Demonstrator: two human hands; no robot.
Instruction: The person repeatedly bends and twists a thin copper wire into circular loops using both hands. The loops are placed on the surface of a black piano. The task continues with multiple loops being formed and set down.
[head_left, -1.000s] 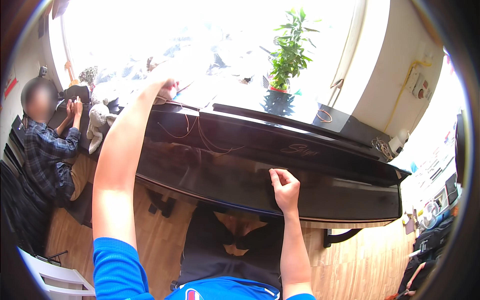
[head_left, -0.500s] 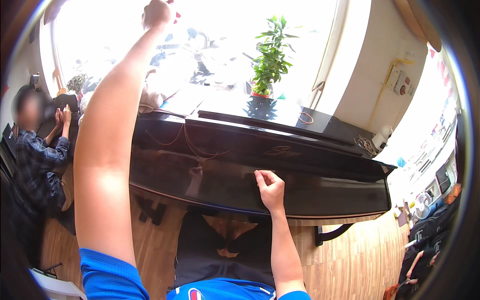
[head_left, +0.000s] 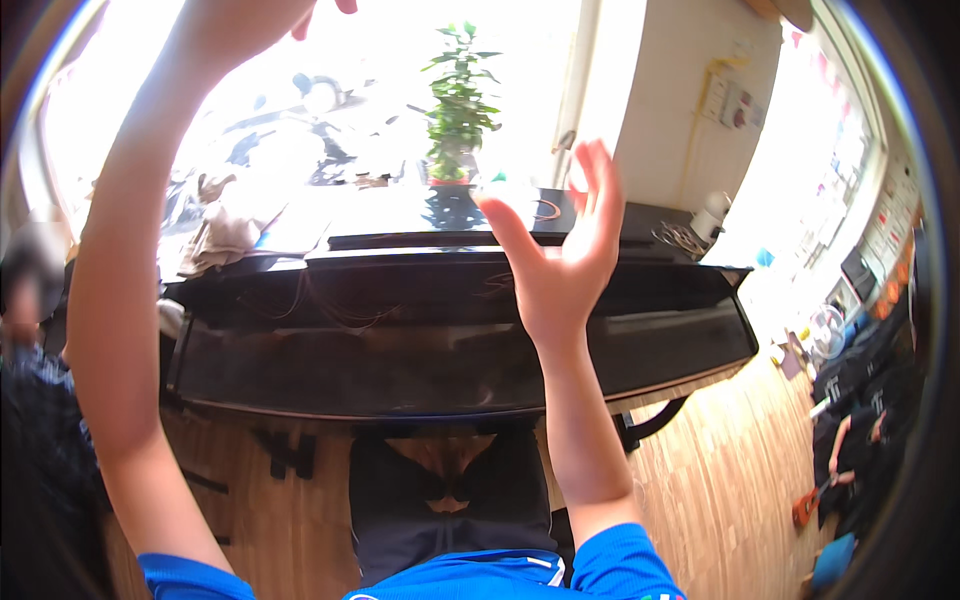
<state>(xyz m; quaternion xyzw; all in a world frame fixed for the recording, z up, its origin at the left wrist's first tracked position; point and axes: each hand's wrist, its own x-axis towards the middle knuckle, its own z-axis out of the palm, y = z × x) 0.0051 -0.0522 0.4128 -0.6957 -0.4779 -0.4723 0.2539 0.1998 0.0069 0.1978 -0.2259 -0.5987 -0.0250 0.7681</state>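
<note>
My left hand (head_left: pixel 240 20) is raised high at the upper left, before the bright window; it is cut off by the top edge, with only some fingertips showing. My right hand (head_left: pixel 565 260) is lifted in front of the black piano (head_left: pixel 400 365), fingers apart and thumb out, holding nothing. The piano's keyboard cover appears closed, with thin cords across its front. On or behind its top lie crumpled pale cloth (head_left: pixel 225 230), a leafy plant (head_left: pixel 460 100) and coiled cables (head_left: pixel 678 238).
A blurred person (head_left: pixel 30 300) in a plaid shirt is at the left edge. A small white device (head_left: pixel 712 215) stands at the piano's right end. On the right are dark bags (head_left: pixel 850 365), a white fan (head_left: pixel 826 330) and another person's arm (head_left: pixel 842 435) by an orange stringed instrument (head_left: pixel 805 508).
My left arm has risen and moved leftward in view. My right hand has lifted from near the piano cover and its fingers have spread from a pinch. The view has shifted.
</note>
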